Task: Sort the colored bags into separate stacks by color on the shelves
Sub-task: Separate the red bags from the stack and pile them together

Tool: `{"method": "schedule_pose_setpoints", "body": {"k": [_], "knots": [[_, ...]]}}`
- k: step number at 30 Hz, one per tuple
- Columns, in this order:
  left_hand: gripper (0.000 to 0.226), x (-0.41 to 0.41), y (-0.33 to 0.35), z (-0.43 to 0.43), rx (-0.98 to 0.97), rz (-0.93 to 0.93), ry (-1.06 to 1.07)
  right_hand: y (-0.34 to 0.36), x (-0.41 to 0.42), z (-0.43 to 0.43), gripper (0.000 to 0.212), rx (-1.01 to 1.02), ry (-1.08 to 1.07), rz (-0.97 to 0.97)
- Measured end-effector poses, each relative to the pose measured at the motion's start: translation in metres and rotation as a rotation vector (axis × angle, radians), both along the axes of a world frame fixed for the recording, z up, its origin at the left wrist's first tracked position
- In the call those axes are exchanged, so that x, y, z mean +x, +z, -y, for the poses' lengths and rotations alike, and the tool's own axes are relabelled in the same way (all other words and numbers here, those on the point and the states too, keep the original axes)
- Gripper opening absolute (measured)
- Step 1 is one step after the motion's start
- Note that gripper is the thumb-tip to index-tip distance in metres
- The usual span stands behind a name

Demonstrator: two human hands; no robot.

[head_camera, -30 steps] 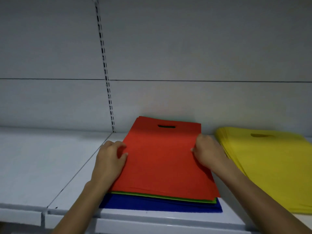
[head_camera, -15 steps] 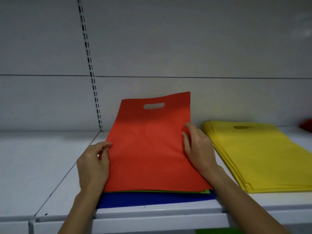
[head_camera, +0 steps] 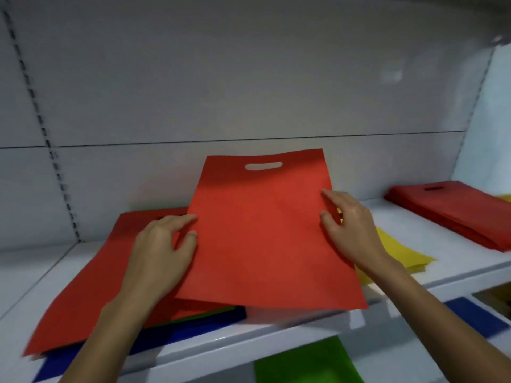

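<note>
L grip (head_camera: 163, 244) & R grip (head_camera: 351, 233) both pinch red bag (head_camera: 262, 244) by its sides; best keep it flat, carry over yellow stack (head_camera: 401, 251) to red stack (head_camera: 456, 214) right of R grip

Left hand (head_camera: 163, 250): grips the left edge of the red bag (head_camera: 262, 239). Two fingertips (head_camera: 192, 218) close on that edge and the other fingers are curled below the grip.

Right hand (head_camera: 352, 230): holds the opposite edge. Thumb and forefinger lie on the near face; the other fingers are hidden behind it.

The backs of both hands face the camera. Both forearms are bare and rise from below toward their grips.
</note>
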State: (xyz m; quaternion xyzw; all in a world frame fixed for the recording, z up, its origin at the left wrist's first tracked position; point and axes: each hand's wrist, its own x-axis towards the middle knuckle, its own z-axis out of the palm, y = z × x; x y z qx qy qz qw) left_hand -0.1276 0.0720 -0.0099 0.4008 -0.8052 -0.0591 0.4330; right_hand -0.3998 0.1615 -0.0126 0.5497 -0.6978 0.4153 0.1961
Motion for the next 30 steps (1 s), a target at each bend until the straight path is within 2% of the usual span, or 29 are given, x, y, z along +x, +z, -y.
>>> {"method": "schedule_pose_setpoints", "body": {"k": [4, 11, 16, 21, 30], "knots": [[0.049, -0.11, -0.005, -0.045, 0.005, 0.009, -0.187, -0.003, -0.088, -0.094, 0.043, 0.018, -0.159, 0.043], [0.049, -0.306, -0.028, -0.151, 0.118, -0.034, -0.466, -0.012, -0.225, -0.266, 0.044, 0.114, -0.485, 0.072], [0.033, -0.4, -0.037, -0.201, 0.179, 0.006, -0.564, -0.013, -0.287, -0.342, 0.045, 0.187, -0.601, 0.093], [0.034, -0.479, -0.032, -0.216, 0.131, 0.044, -0.59, -0.015, -0.356, -0.358, 0.047, 0.181, -0.686, 0.107], [0.035, -0.568, -0.014, -0.187, 0.089, 0.111, -0.347, -0.003, -0.477, -0.292, 0.049, 0.225, -0.564, 0.079]]}}
